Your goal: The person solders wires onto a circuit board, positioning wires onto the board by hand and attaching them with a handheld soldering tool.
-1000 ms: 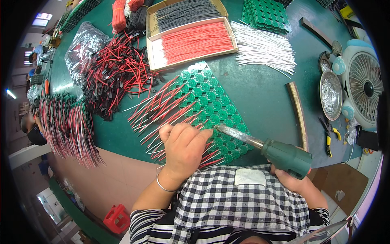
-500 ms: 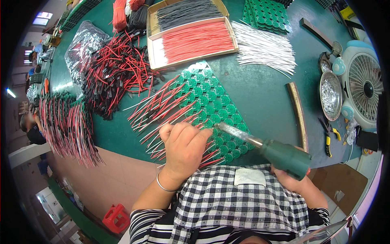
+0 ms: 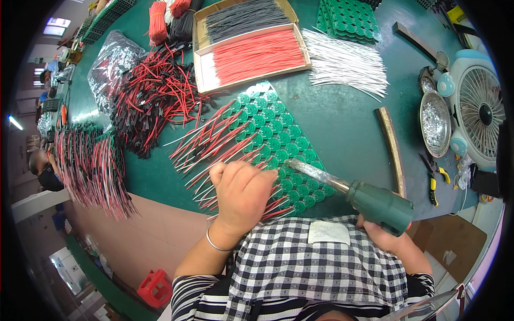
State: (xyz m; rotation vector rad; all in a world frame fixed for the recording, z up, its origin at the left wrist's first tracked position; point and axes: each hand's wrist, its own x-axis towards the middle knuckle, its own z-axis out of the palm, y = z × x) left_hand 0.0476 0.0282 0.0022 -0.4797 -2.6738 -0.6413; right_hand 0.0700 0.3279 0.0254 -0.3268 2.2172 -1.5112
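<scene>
Soldering, by the look of it: joining wire ends to the pads of the green panel of round circuit boards (image 3: 278, 128) lying near the front edge of the desk (image 3: 348, 123), just left of its middle.

Pressing down with the left hand (image 3: 243, 192) on the fan of red and white wires (image 3: 209, 142) at the panel's near left corner, fingers curled over and knuckles up; not being able to tell whether the hidden fingertips are pinching a single wire or only pinning the bunch flat.

Gripping the soldering iron (image 3: 375, 200) with the right hand (image 3: 388, 241), closed fully round the rear of the green handle at the desk's front edge, and pointing the grey metal tip across the panel's near rows to a spot touching or just beside the left fingers.

Judging the next move as calling for a steady tip, set on one pad only, well clear of the fingers and of neighbouring wires.

Looking at the panel: many small green discs in rows, tilted diagonally on the desk, with thin leads already splaying off its left side, far rows bare.

Leaving a box of red wires (image 3: 257, 56) and loose white wires (image 3: 345, 64) toward the far edge, and a fan (image 3: 479, 115) at the right edge.
</scene>
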